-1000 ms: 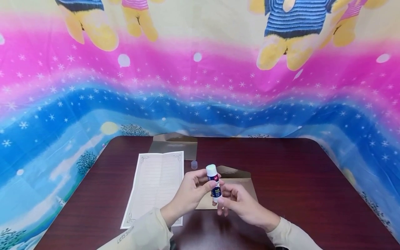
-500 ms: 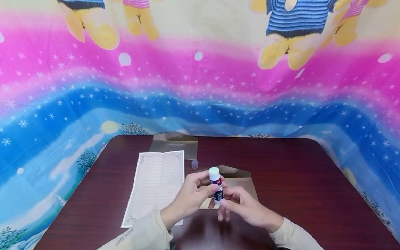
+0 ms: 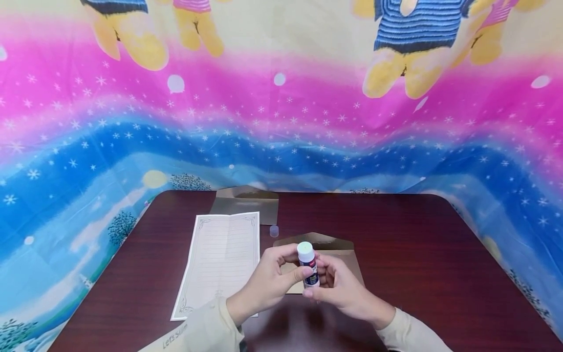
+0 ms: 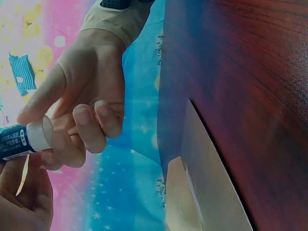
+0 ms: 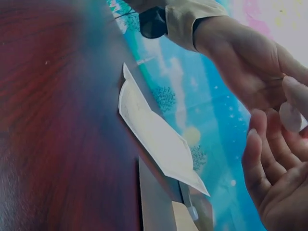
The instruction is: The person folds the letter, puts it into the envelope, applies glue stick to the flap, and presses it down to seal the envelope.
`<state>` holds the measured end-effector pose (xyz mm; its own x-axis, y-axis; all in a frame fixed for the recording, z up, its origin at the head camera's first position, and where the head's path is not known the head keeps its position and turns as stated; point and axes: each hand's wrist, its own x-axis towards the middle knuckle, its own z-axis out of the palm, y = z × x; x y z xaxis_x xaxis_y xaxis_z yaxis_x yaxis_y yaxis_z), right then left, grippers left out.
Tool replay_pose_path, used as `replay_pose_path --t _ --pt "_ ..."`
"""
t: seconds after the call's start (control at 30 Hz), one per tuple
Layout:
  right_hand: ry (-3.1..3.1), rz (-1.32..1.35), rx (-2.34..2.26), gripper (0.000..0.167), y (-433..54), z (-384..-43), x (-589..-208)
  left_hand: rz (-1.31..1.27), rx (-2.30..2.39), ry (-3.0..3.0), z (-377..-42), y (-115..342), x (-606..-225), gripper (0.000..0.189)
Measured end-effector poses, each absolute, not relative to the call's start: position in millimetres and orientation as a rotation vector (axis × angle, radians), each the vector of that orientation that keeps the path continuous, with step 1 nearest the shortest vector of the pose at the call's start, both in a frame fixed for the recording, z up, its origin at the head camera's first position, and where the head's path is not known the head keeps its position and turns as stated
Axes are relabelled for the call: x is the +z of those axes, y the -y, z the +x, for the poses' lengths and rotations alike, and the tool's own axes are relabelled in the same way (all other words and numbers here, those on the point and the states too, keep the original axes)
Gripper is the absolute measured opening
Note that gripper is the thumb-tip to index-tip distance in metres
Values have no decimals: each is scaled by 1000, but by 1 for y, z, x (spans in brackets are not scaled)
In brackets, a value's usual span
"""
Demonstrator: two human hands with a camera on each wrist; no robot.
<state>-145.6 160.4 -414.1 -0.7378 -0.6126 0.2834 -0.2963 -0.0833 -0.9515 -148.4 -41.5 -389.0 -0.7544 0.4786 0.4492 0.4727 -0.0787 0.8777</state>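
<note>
A glue stick (image 3: pixel 310 274) with a white top and a dark printed label stands nearly upright above the table, uncapped. My left hand (image 3: pixel 272 271) grips its body, thumb across the label. My right hand (image 3: pixel 345 288) pinches its white base between thumb and fingers; in the left wrist view that base (image 4: pixel 39 136) sits at the right hand's (image 4: pixel 91 91) fingertips. The right wrist view shows only the base (image 5: pixel 291 117) of the stick. Beneath the hands lies a brown envelope (image 3: pixel 345 261), flap unfolded away from me and partly hidden.
Left of the hands lies a lined sheet with an ornate border (image 3: pixel 222 264), creased down its middle. Behind it rests a second brown envelope (image 3: pixel 246 210). A small translucent cap (image 3: pixel 274 231) stands beyond the left hand. A patterned curtain (image 3: pixel 281 122) hangs behind the table.
The glue stick has come slightly lower and to the right, its top tipping more toward me. My right hand's fingers, which hung down below the base, are now curled in behind it.
</note>
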Motion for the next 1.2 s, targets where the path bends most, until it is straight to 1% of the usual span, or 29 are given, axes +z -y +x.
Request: replay_pose_path --t 0.1,0.23,0.3,0.53,0.83,1.03,1.2 --pt "-1909 -1140 -1848 22 -166 -147 -413 1107 2028 -2117 -148 42 -388 20" --pt "-1889 -1230 -1804 22 -170 -149 -411 1109 2032 -2085 -148 43 -387 19" --pt "-1918 -1191 -1817 22 -169 -150 -410 1118 2018 -2125 -147 44 -387 20" --pt "-2025 -970 -1933 43 -156 -147 -414 1113 1974 -2191 -146 41 -387 25" --pt "-2095 -961 -1933 45 -154 -144 -416 1059 1997 -2245 -146 40 -390 26" --pt "-2194 -934 -1883 47 -159 -143 -415 1055 2054 -2298 -149 41 -394 22" --pt "-2212 -878 -1892 46 -160 -144 -414 937 2092 -2278 -151 41 -395 21"
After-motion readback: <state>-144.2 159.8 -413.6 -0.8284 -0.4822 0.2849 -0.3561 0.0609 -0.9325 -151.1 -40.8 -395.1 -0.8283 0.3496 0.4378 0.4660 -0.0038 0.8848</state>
